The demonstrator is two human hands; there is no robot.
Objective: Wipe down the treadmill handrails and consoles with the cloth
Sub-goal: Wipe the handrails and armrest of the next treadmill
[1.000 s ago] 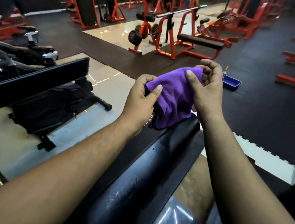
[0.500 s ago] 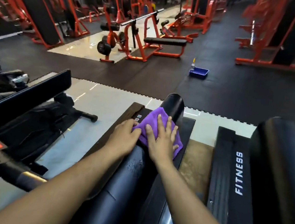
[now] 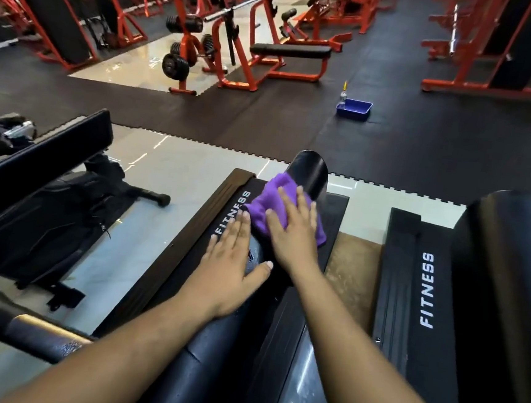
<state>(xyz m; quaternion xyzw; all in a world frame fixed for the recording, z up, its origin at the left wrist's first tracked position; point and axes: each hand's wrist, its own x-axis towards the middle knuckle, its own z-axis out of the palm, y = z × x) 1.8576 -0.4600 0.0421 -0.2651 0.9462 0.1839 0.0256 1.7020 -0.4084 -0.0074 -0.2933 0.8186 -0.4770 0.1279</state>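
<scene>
While right hand (image 3: 293,232) presses flat on bunched purple cloth (image 3: 268,206), left hand (image 3: 232,259) lies flat-fingered beside it on black handrail (image 3: 310,170).

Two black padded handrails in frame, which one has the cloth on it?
The middle handrail, running up between the arms: the right hand presses the purple cloth flat on it. The handrail at far right is bare and untouched.

Head view — faces forward-down, close over handrail (image 3: 219,351).
</scene>
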